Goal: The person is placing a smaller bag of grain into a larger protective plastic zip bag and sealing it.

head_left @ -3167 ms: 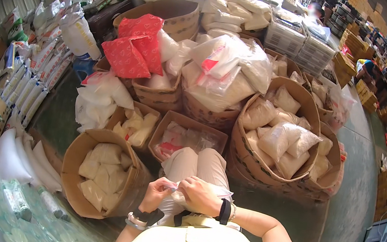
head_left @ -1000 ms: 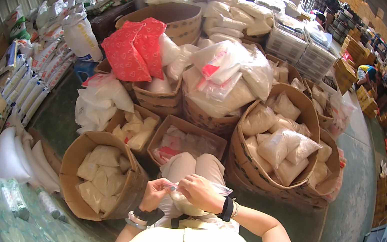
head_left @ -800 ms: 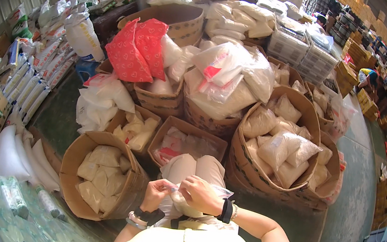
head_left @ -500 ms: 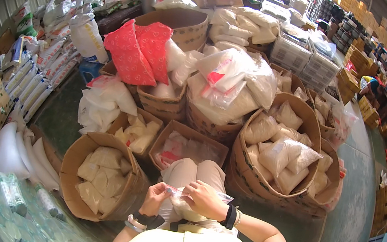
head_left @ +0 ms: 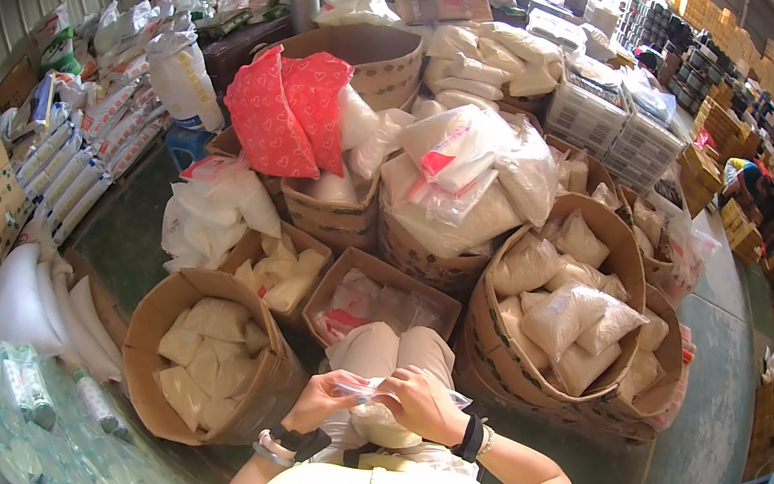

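Looks like the step in hand is closing up a clear bag [head_left: 383,428], held over the lap: left hand [head_left: 321,400] pinches one end of its top edge, right hand [head_left: 423,406] grips further along. Next move probably calls for steady fingertip pressure along that edge. Cardboard drum [head_left: 274,409] at left and bigger bin [head_left: 488,321] at right both hold pale filled pouches [head_left: 565,319].

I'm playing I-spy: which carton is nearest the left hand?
The picture's lowest carton, holding pale bags: its wall is beside the left hand; others sit farther.
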